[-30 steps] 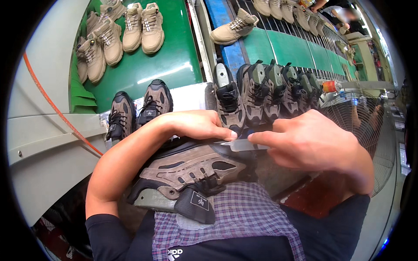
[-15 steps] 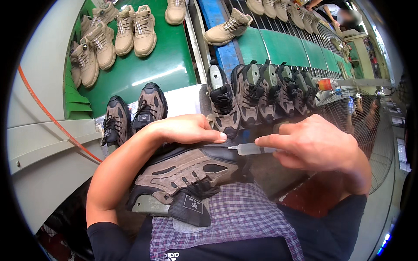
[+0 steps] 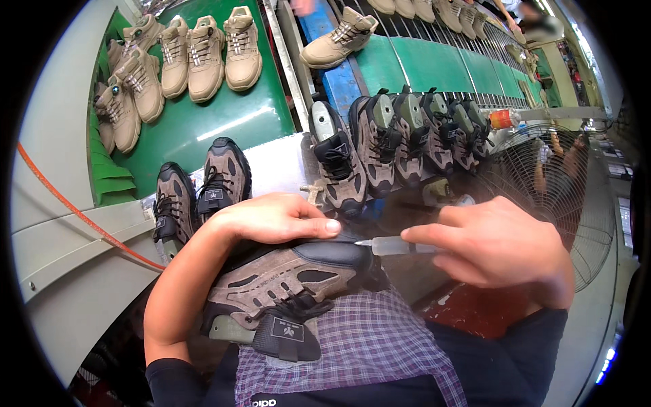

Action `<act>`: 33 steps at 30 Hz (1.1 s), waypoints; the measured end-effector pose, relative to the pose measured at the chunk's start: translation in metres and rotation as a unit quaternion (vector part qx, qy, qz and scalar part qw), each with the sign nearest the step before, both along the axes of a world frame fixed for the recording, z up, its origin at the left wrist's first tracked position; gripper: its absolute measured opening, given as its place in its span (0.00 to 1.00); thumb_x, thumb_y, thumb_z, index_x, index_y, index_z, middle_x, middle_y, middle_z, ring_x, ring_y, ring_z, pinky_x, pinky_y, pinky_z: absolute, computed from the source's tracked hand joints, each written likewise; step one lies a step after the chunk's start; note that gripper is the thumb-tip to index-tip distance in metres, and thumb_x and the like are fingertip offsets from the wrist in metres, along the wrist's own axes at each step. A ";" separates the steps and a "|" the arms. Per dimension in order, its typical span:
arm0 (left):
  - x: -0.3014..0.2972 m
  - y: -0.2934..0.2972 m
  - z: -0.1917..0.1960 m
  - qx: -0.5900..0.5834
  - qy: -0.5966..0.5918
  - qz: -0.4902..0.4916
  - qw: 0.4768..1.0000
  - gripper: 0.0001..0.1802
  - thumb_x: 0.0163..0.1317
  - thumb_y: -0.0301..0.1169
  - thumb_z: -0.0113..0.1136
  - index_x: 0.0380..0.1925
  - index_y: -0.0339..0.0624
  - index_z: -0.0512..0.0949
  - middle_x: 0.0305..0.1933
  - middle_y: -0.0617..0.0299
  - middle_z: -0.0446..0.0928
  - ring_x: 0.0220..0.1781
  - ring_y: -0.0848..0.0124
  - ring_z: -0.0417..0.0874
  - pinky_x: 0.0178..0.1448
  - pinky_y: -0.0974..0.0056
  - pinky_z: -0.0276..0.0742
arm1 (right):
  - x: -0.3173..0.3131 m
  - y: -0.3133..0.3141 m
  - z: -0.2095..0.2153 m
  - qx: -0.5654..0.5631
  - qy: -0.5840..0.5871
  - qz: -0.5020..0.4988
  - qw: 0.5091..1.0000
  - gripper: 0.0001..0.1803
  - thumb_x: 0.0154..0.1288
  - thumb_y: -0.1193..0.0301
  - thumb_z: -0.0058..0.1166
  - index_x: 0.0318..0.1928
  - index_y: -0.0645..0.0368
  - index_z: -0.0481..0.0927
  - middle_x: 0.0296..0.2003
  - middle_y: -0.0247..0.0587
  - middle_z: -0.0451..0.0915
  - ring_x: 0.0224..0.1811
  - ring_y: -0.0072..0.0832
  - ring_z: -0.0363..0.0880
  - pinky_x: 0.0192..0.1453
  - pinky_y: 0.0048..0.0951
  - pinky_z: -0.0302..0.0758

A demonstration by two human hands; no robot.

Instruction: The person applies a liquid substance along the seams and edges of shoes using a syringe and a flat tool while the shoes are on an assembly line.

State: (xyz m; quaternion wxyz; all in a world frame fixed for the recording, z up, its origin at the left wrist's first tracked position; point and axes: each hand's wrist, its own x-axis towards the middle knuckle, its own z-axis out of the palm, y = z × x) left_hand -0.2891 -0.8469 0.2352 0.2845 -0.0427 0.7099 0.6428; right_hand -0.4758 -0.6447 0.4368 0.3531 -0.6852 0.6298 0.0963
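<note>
Crosswise over my plaid apron (image 3: pixel 369 332), the grey-brown shoe (image 3: pixel 271 281) lies tipped sideways, long axis left to right, toe rightward. My left hand (image 3: pixel 274 218) is nearer, gripping its far edge; rightward, my right hand (image 3: pixel 495 241) grasps a clear applicator bottle (image 3: pixel 393 245), nozzle leftward at the toe.

Lighting is bright over the green conveyor belt (image 3: pixel 196 142), where a long white streak of glare is noted, consistent with an overhead source. A soft sheen lies on the black toe of the nearest hiking shoe (image 3: pixel 281 281). The lower left falls into deep shadow. Fisheye distortion bows the pale wall panel (image 3: pixel 61 197); black vignetting rings the view. A pinkish shape (image 3: pixel 303 7) at the top edge is smeared, identity unclear.
</note>
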 end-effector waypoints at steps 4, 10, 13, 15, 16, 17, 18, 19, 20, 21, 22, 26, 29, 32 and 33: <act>-0.008 -0.003 0.009 0.006 -0.038 -0.038 0.999 0.36 0.73 0.60 0.53 0.41 0.32 0.85 0.30 0.63 0.82 0.35 0.77 0.76 0.44 0.64 0.76 | 0.002 -0.004 0.009 0.035 0.022 0.007 0.999 0.25 0.67 0.66 0.57 0.64 0.52 0.75 0.33 0.42 0.79 0.30 0.40 0.83 0.29 0.39 0.78; 0.005 -0.001 -0.003 0.029 -0.020 -0.017 0.999 0.31 0.75 0.53 0.55 0.40 0.31 0.85 0.28 0.67 0.80 0.33 0.80 0.73 0.42 0.66 0.74 | 0.003 -0.011 0.014 0.020 0.000 0.031 0.999 0.26 0.65 0.65 0.61 0.64 0.48 0.77 0.32 0.36 0.79 0.30 0.34 0.83 0.26 0.33 0.76; 0.012 0.002 -0.010 0.085 -0.029 0.009 0.996 0.29 0.76 0.50 0.56 0.39 0.29 0.85 0.27 0.69 0.80 0.34 0.82 0.72 0.42 0.67 0.74 | 0.005 -0.013 0.004 -0.032 -0.035 0.029 0.998 0.25 0.64 0.65 0.63 0.62 0.47 0.79 0.31 0.32 0.78 0.28 0.31 0.82 0.25 0.31 0.74; 0.013 0.006 -0.015 0.127 -0.036 0.020 0.991 0.29 0.75 0.51 0.57 0.38 0.29 0.85 0.27 0.69 0.79 0.34 0.82 0.72 0.41 0.68 0.73 | 0.008 -0.020 -0.002 -0.039 -0.030 0.050 0.998 0.25 0.63 0.65 0.63 0.62 0.47 0.79 0.30 0.32 0.78 0.27 0.31 0.82 0.24 0.31 0.74; 0.014 0.006 -0.014 0.128 -0.038 0.016 0.991 0.29 0.75 0.51 0.57 0.38 0.29 0.85 0.27 0.69 0.79 0.33 0.82 0.72 0.40 0.68 0.73 | 0.010 -0.025 -0.005 -0.042 -0.027 0.060 0.997 0.25 0.63 0.65 0.63 0.62 0.47 0.79 0.29 0.32 0.78 0.26 0.31 0.82 0.24 0.32 0.73; 0.013 0.004 -0.006 0.129 -0.039 0.010 0.991 0.29 0.74 0.51 0.57 0.38 0.29 0.85 0.27 0.69 0.79 0.33 0.81 0.72 0.39 0.67 0.73 | 0.011 -0.029 -0.008 -0.050 -0.031 0.066 0.996 0.25 0.63 0.66 0.63 0.61 0.48 0.79 0.29 0.32 0.78 0.26 0.31 0.82 0.23 0.32 0.73; 0.011 0.003 -0.003 0.130 -0.040 0.004 0.991 0.29 0.74 0.51 0.58 0.38 0.29 0.85 0.26 0.69 0.79 0.33 0.81 0.72 0.39 0.67 0.73 | 0.012 -0.032 -0.011 -0.058 -0.035 0.072 0.995 0.24 0.63 0.66 0.62 0.61 0.48 0.79 0.28 0.32 0.78 0.26 0.31 0.81 0.23 0.32 0.72; 0.010 0.005 -0.006 0.126 -0.031 -0.004 0.991 0.30 0.74 0.51 0.58 0.38 0.28 0.85 0.26 0.68 0.79 0.32 0.81 0.72 0.38 0.67 0.73 | 0.012 -0.035 -0.014 -0.066 -0.039 0.077 0.994 0.24 0.63 0.66 0.62 0.61 0.48 0.79 0.27 0.32 0.77 0.25 0.31 0.81 0.22 0.32 0.72; 0.010 0.006 -0.011 0.123 -0.023 -0.009 0.992 0.30 0.74 0.52 0.58 0.37 0.28 0.85 0.26 0.68 0.79 0.32 0.80 0.72 0.38 0.66 0.73 | 0.013 -0.038 -0.017 -0.067 -0.045 0.083 0.993 0.24 0.63 0.66 0.62 0.60 0.49 0.79 0.27 0.33 0.77 0.25 0.31 0.81 0.22 0.33 0.72; 0.009 0.008 -0.013 0.119 -0.014 -0.014 0.993 0.31 0.74 0.52 0.58 0.37 0.28 0.85 0.25 0.67 0.79 0.31 0.80 0.72 0.37 0.66 0.72 | 0.014 -0.041 -0.019 -0.068 -0.051 0.088 0.992 0.23 0.63 0.67 0.62 0.60 0.49 0.80 0.26 0.33 0.77 0.24 0.31 0.81 0.21 0.33 0.72; 0.009 0.008 -0.013 0.109 -0.012 -0.021 0.994 0.31 0.74 0.53 0.57 0.36 0.28 0.85 0.25 0.66 0.78 0.31 0.79 0.72 0.37 0.66 0.72 | 0.016 -0.043 -0.021 -0.069 -0.057 0.093 0.992 0.22 0.63 0.67 0.61 0.59 0.50 0.80 0.26 0.34 0.77 0.24 0.31 0.81 0.21 0.34 0.72; 0.005 0.009 -0.008 0.075 -0.002 -0.037 0.997 0.33 0.73 0.55 0.56 0.35 0.27 0.85 0.23 0.62 0.77 0.29 0.77 0.71 0.36 0.63 0.72 | 0.021 -0.051 -0.026 -0.065 -0.060 0.116 0.989 0.22 0.63 0.67 0.61 0.58 0.52 0.79 0.26 0.35 0.76 0.25 0.32 0.81 0.22 0.36 0.74; 0.006 0.012 -0.011 0.064 0.011 -0.033 0.997 0.34 0.73 0.56 0.56 0.34 0.27 0.85 0.21 0.59 0.76 0.28 0.75 0.71 0.36 0.61 0.72 | 0.024 -0.056 -0.027 -0.049 -0.053 0.132 0.989 0.22 0.63 0.67 0.60 0.58 0.54 0.78 0.26 0.36 0.76 0.25 0.33 0.82 0.22 0.37 0.75; 0.003 0.012 -0.008 0.046 0.018 -0.042 0.998 0.34 0.73 0.56 0.56 0.33 0.28 0.85 0.21 0.57 0.76 0.27 0.73 0.71 0.36 0.60 0.71 | 0.027 -0.060 -0.024 -0.029 -0.039 0.152 0.987 0.25 0.61 0.67 0.61 0.59 0.54 0.78 0.27 0.36 0.76 0.25 0.31 0.81 0.22 0.35 0.75; 0.001 0.012 -0.006 0.038 0.019 -0.048 0.998 0.34 0.72 0.56 0.56 0.33 0.28 0.85 0.21 0.56 0.76 0.27 0.72 0.71 0.36 0.60 0.71 | 0.028 -0.060 -0.024 -0.030 -0.034 0.157 0.987 0.27 0.57 0.68 0.62 0.60 0.52 0.79 0.27 0.34 0.76 0.24 0.29 0.80 0.21 0.33 0.73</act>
